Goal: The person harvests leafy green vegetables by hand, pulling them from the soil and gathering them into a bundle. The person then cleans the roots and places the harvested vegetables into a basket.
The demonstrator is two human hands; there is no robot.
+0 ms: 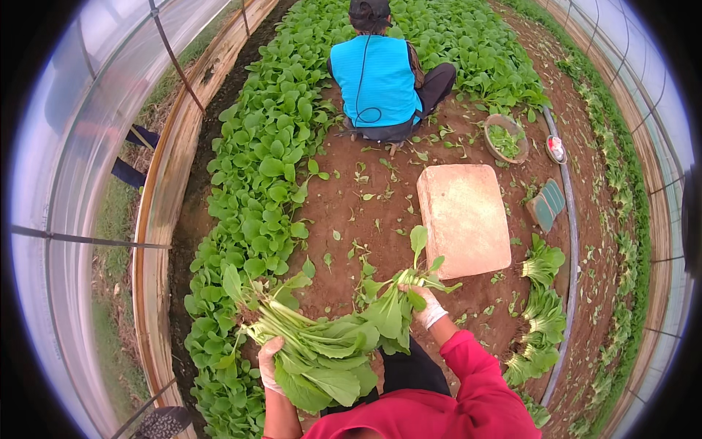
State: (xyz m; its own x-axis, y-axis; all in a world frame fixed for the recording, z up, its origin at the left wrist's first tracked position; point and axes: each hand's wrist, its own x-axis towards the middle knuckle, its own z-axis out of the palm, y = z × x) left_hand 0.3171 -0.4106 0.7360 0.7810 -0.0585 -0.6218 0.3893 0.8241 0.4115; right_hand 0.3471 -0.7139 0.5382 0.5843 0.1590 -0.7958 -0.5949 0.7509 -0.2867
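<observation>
My left hand (271, 365), in a pale glove, grips a large bunch of leafy greens (323, 356). Its soil-covered roots point to the upper left and its broad leaves hang to the right. In my right hand (426, 307), also gloved, is a smaller bunch of greens (390, 314) held by the stems, with loose leaves sticking out above the fist. The leaves of the two bunches meet in front of my body. Just beyond my right hand a pale block-shaped box (466, 219) rests on the soil.
A person in a blue vest (375, 82) squats ahead among growing greens (258, 197). At right are a basin (505, 140) with leaves, a small bowl (556, 149), a green pad (547, 205), bundled greens (540, 324) and a grey hose (570, 247). A wooden board (159, 230) edges the left.
</observation>
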